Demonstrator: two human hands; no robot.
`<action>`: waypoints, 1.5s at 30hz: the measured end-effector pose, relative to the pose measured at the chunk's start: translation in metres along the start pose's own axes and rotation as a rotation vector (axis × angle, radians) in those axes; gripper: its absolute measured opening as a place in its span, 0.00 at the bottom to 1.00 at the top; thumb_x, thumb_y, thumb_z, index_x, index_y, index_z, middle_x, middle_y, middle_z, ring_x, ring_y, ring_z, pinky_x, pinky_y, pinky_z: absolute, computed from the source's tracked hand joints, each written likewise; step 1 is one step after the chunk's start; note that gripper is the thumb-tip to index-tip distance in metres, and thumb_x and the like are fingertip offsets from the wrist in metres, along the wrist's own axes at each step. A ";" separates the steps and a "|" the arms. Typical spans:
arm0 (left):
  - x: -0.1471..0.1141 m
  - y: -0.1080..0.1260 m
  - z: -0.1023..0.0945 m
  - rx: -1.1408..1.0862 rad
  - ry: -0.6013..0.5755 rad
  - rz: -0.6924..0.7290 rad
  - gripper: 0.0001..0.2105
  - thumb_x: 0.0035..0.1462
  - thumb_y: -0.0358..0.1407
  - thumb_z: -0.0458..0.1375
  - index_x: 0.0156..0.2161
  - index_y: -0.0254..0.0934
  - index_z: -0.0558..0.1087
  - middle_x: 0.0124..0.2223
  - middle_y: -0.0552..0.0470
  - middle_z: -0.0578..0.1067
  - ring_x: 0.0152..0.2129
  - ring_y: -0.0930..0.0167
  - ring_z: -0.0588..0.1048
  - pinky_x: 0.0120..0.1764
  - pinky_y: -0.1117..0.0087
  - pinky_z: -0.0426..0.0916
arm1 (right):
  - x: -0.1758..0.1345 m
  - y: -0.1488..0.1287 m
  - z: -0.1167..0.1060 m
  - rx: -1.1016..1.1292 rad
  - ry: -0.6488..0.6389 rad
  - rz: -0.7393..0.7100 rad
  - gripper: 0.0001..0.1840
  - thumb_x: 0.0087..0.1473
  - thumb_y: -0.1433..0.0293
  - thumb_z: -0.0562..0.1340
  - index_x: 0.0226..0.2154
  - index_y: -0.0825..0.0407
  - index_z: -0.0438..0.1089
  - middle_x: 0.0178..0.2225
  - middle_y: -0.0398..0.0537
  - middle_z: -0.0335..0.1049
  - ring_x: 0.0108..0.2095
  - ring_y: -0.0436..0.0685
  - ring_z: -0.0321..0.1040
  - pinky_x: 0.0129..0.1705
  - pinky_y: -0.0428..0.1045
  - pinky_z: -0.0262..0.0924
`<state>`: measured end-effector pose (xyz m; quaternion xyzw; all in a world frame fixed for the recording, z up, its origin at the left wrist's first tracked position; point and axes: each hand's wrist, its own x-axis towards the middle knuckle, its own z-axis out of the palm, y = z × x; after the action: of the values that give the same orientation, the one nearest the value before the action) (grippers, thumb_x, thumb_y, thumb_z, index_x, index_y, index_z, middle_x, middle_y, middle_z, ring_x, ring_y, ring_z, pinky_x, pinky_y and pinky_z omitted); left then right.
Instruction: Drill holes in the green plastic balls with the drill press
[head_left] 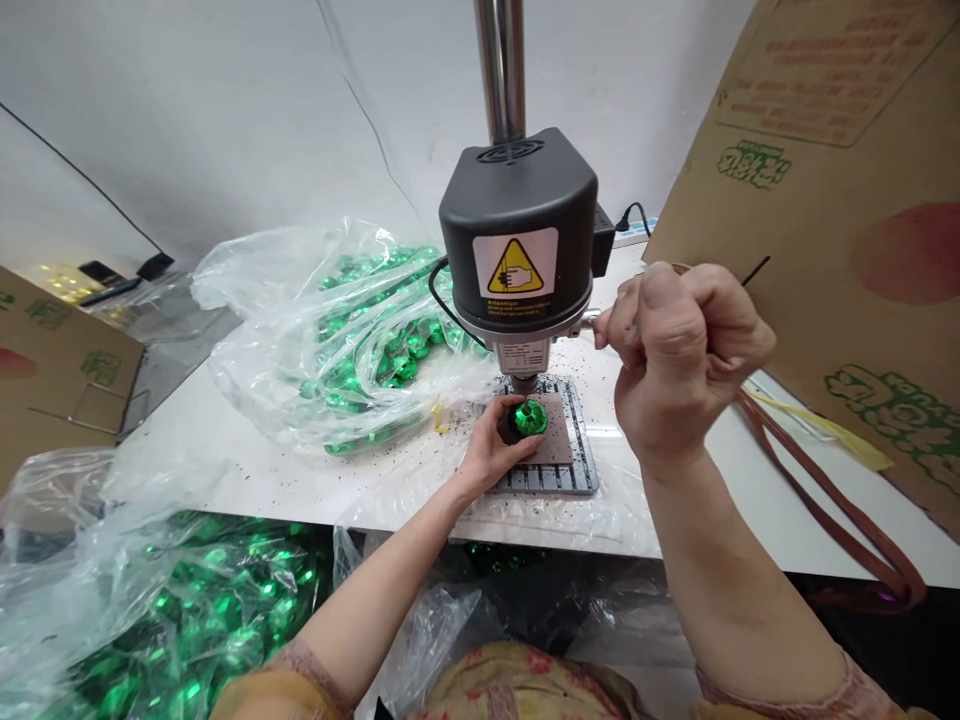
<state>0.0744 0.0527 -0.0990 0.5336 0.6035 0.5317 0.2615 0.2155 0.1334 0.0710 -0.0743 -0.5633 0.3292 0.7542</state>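
Under the black bench drill press (521,215), a shiny green faceted ball (531,419) sits on a brown board (553,440) over the slotted metal base (585,470). My left hand (496,445) grips the ball from the left, thumb in front and fingers behind, with a dark piece beside it. The drill's chuck (524,384) is right above the ball; whether the bit touches it I cannot tell. To the right of the motor housing, my right hand (679,345) is closed round the drill press lever (589,322), which the fist mostly hides.
A clear plastic bag of green balls (397,350) lies left on the white table (247,470). Another bag of green balls (202,610) is below the front edge. Cardboard boxes (847,250) flank both sides; a brown strap (817,490) hangs at right. Dark shavings are scattered about.
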 end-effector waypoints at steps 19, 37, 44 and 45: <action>-0.001 -0.002 0.001 -0.053 -0.009 0.012 0.25 0.53 0.42 0.71 0.52 0.40 0.69 0.50 0.46 0.77 0.49 0.61 0.76 0.54 0.58 0.71 | -0.024 0.015 -0.005 0.050 0.037 -0.220 0.24 0.58 0.75 0.60 0.20 0.52 0.45 0.17 0.35 0.40 0.16 0.41 0.43 0.21 0.47 0.48; 0.000 -0.003 0.002 -0.083 -0.025 -0.012 0.26 0.53 0.41 0.71 0.53 0.39 0.68 0.52 0.45 0.77 0.51 0.61 0.76 0.55 0.59 0.71 | -0.035 0.025 -0.012 0.094 0.007 -0.308 0.24 0.54 0.78 0.59 0.18 0.53 0.43 0.16 0.35 0.41 0.16 0.41 0.43 0.23 0.48 0.52; 0.000 0.001 0.003 -0.073 0.006 -0.006 0.25 0.51 0.40 0.72 0.52 0.39 0.69 0.47 0.48 0.78 0.46 0.62 0.77 0.51 0.60 0.73 | -0.030 0.018 -0.008 0.066 0.030 -0.244 0.26 0.56 0.75 0.60 0.18 0.53 0.42 0.15 0.34 0.42 0.15 0.41 0.42 0.22 0.47 0.49; 0.000 0.001 0.004 -0.071 0.010 -0.006 0.25 0.51 0.39 0.72 0.52 0.39 0.69 0.47 0.48 0.78 0.46 0.63 0.78 0.51 0.61 0.73 | -0.024 0.014 -0.005 0.056 0.045 -0.213 0.26 0.57 0.75 0.60 0.18 0.52 0.43 0.15 0.34 0.41 0.15 0.41 0.41 0.21 0.47 0.48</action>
<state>0.0780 0.0539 -0.0990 0.5198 0.5870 0.5546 0.2788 0.2109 0.1313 0.0433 -0.0003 -0.5414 0.2610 0.7992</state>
